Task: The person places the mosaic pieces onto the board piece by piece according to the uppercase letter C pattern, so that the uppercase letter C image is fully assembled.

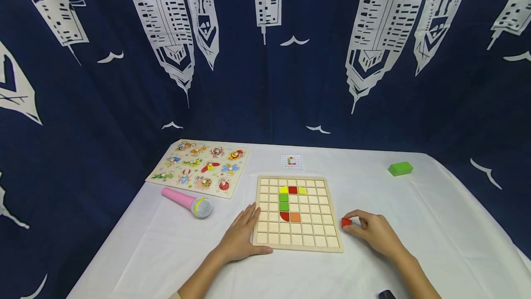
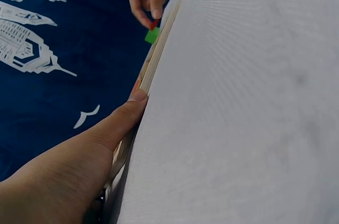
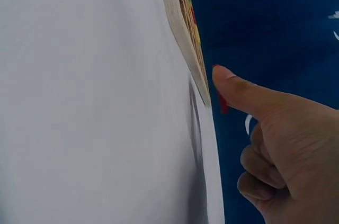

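A wooden grid board [image 1: 269, 239] lies mid-table, with red, yellow, green and orange pieces set in some of its squares in a bracket-like shape. My left hand [image 1: 240, 239] rests at the board's lower left corner, fingers along its left side and thumb on the front edge. Just off the right side of the board, my right hand [image 1: 375, 233] pinches a small red block [image 1: 346, 222] between thumb and fingers. The right wrist view shows the red block [image 3: 223, 103] mostly hidden behind the thumb. Behind the board lies a small pattern card [image 1: 292, 161].
An insect picture puzzle board [image 1: 199, 165] lies at the back left, a pink toy microphone [image 1: 186, 201] in front of it. A green block [image 1: 400, 168] sits at the back right. A black object [image 1: 386, 294] shows at the front edge. A dark blue curtain [image 1: 265, 87] hangs behind.
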The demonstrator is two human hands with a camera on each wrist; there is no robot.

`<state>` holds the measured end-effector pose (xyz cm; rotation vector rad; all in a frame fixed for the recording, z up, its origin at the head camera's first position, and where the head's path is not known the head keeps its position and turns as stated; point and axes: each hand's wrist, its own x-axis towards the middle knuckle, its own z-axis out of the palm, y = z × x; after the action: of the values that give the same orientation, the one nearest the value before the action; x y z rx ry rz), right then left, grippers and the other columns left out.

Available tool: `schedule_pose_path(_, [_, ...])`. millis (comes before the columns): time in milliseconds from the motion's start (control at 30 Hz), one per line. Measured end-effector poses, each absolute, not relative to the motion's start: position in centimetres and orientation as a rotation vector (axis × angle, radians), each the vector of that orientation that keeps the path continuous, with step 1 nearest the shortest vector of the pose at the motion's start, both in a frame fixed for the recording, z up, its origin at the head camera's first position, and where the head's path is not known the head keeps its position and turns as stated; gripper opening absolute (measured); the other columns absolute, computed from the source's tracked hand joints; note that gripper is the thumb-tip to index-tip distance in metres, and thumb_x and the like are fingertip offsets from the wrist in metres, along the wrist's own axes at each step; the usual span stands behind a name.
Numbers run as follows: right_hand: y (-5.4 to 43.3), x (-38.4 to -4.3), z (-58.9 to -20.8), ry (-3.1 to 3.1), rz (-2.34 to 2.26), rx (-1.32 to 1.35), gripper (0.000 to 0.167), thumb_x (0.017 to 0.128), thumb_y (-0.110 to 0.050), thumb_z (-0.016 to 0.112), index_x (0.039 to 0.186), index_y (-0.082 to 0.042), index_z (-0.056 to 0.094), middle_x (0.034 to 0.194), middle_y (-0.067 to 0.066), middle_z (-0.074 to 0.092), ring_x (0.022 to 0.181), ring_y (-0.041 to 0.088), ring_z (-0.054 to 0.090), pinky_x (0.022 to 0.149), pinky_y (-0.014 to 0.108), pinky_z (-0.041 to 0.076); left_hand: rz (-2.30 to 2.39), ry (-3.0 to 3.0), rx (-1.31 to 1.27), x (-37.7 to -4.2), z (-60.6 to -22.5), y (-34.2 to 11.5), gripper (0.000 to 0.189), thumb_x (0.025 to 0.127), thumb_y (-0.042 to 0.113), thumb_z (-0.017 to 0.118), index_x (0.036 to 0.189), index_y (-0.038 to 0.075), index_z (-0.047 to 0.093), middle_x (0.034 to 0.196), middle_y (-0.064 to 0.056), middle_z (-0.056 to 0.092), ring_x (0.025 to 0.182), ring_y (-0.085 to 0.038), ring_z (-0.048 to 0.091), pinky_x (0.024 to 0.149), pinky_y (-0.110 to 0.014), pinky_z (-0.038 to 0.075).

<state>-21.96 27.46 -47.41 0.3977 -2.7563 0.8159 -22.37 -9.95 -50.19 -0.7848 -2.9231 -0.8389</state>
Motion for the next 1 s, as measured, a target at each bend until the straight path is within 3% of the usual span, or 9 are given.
schedule_pose_path(467, [19.9, -24.5, -47.0, -2.749, 0.934, 0.623, 0.023, 0.077, -0.031, 0.074, 0.095, -0.017, 0.070, 0.047, -0.013, 0.032, 0.043, -0.001, 0.022, 0.040, 0.017, 0.022, -0.842, -2.921, -0.770, -22.4, -50.6, -9.9, 0.115, 0.064, 0.074, 0.061, 0.146, 0.003, 0.022, 0.153, -0.012, 0.013, 0.139, -0.026, 0.011, 0.112, -0.042, 0.012])
schedule_pose_path(767, [18.9, -25.1, -47.5, -2.740, 0.842, 0.714, 0.023, 0.078, -0.029, 0.074, 0.096, -0.016, 0.071, 0.046, -0.014, 0.031, 0.042, -0.001, 0.022, 0.044, 0.019, 0.026, -0.842, -2.928, -0.770, -22.2, -50.2, -10.0, 0.114, 0.065, 0.072, 0.063, 0.146, 0.003, 0.022, 0.153, -0.012, 0.013, 0.139, -0.025, 0.010, 0.113, -0.040, 0.012])
schedule_pose_path(1000, [18.9, -25.2, -47.4, -2.762, 0.872, 0.719, 0.023, 0.078, -0.030, 0.073, 0.097, -0.017, 0.071, 0.046, -0.013, 0.033, 0.042, -0.001, 0.023, 0.040, 0.017, 0.024, -0.843, -2.924, -0.773, -22.2, -50.0, -10.0, 0.113, 0.066, 0.072, 0.063, 0.146, 0.003, 0.022, 0.153, -0.011, 0.013, 0.139, -0.025, 0.010, 0.113, -0.040, 0.012])
